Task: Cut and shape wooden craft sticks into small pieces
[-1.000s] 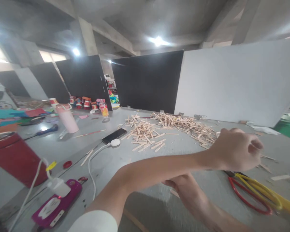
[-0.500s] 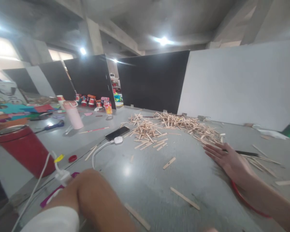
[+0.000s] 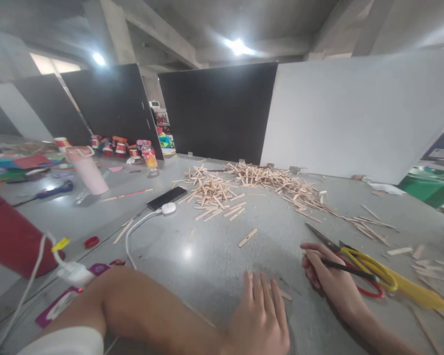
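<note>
My left hand [image 3: 261,315] lies flat on the grey table with its fingers stretched out. Part of a flat wooden stick [image 3: 286,296] shows beside its fingertips; the rest is hidden. My right hand [image 3: 329,281] is closed around a slim black pen [image 3: 350,268], whose shaft points back over the hand to the right. Right beside that hand lie scissors [image 3: 323,237] with dark blades; red and yellow handle loops overlap there. A long yellow handle-like piece [image 3: 416,291] extends to the right. A single wooden stick with a dark mark [image 3: 248,238] rests ahead of both hands.
A heap of wooden sticks [image 3: 259,177] spreads before the black and white panels [image 3: 218,113]. More loose sticks [image 3: 370,228] lie at right. On the left are a phone [image 3: 166,198], white cable [image 3: 131,236], red bin [image 3: 15,236], pink bottle [image 3: 89,170] and power strip [image 3: 62,303].
My right hand has drawn back toward me and now holds the black pen. My left hand has come into view, flat on the table over a stick. The view has turned right.
</note>
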Action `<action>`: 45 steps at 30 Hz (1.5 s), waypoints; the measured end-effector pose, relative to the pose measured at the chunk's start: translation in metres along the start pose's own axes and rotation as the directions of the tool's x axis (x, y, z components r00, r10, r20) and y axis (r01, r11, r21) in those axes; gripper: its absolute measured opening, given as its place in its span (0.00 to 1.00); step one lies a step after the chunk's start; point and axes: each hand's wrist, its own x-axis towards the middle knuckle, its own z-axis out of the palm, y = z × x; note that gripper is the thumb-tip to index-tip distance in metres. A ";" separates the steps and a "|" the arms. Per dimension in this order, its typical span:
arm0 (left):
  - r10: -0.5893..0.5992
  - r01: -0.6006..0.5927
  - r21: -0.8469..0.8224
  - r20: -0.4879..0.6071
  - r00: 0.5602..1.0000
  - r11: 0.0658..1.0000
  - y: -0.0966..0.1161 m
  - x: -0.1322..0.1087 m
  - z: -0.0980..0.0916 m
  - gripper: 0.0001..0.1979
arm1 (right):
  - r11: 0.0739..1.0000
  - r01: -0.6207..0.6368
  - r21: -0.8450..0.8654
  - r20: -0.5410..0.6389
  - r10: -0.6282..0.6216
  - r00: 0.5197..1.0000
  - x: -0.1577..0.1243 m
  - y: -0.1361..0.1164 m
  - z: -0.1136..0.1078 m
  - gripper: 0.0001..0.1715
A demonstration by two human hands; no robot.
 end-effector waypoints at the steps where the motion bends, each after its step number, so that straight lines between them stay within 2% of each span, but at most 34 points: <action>1: 0.002 -0.002 -0.001 0.003 1.000 1.000 0.001 -0.002 -0.001 0.18 | 1.000 0.009 -0.025 0.009 -0.008 1.000 0.000 0.000 0.000 0.19; 6: -0.003 0.003 -0.011 0.029 1.000 1.000 0.003 -0.008 -0.004 0.21 | 0.994 0.069 -0.086 0.023 -0.068 0.997 0.000 0.001 -0.001 0.18; 12: 0.013 -0.014 -0.049 -0.018 1.000 0.999 0.001 -0.006 -0.009 0.19 | 0.996 0.059 -0.060 0.022 -0.057 0.998 -0.002 -0.004 0.002 0.16; 17: 0.080 -0.082 -0.088 -0.025 0.996 0.993 -0.004 -0.003 -0.010 0.17 | 0.997 0.061 -0.050 0.011 -0.060 0.998 -0.003 -0.008 0.004 0.13; 19: 0.088 -0.089 -0.089 -0.014 0.996 0.992 -0.005 -0.002 -0.010 0.18 | 0.997 0.059 -0.048 0.019 -0.058 0.998 -0.003 -0.008 0.003 0.15; 23: 0.080 -0.075 -0.112 0.037 0.996 0.991 -0.004 -0.002 -0.011 0.18 | 0.999 0.039 -0.003 0.016 -0.039 0.999 -0.004 -0.006 0.002 0.26; 25: 0.109 -0.099 -0.134 0.070 0.992 0.986 -0.004 -0.002 -0.012 0.18 | 0.999 0.039 0.018 0.014 -0.040 0.999 -0.005 -0.007 0.001 0.28; 37: 0.212 -0.190 -0.168 0.129 0.969 0.967 -0.008 -0.002 -0.019 0.20 | 0.995 0.098 -0.022 0.086 -0.096 0.992 -0.005 -0.014 0.000 0.19; 45: 0.231 -0.200 -0.206 0.142 0.962 0.958 -0.007 -0.002 -0.019 0.19 | 0.994 0.105 -0.036 0.089 -0.102 0.991 -0.007 -0.013 -0.001 0.24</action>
